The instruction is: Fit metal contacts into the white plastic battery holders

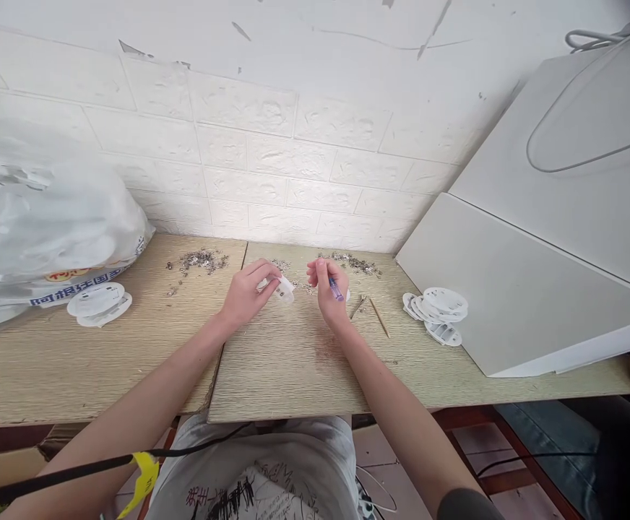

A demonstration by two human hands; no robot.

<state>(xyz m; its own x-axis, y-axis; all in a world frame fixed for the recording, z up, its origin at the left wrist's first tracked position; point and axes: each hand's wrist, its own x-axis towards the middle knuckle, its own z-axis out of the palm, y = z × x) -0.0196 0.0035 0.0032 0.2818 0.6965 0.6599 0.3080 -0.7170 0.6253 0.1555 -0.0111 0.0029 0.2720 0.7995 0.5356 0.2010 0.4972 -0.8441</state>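
Note:
My left hand (251,290) is closed on a white plastic piece (285,290) with small slots, tilted above the table. Just to its right, my right hand (328,286) is curled around a purple pen-like tool (336,289); its tip is hidden by the fingers. Small metal parts (279,265) lie behind my left hand, and a bigger heap of them (357,263) spreads behind my right. A thin wooden stick (379,318) rests on the table beside my right wrist, next to a second thin piece (358,308).
Round white plastic pieces are stacked at the right (438,310) and left (100,303). A large plastic bag (49,231) bulges at the left. Another metal heap (204,261) lies left of centre. A grey-white cabinet (553,282) bounds the right; part of another person shows beyond.

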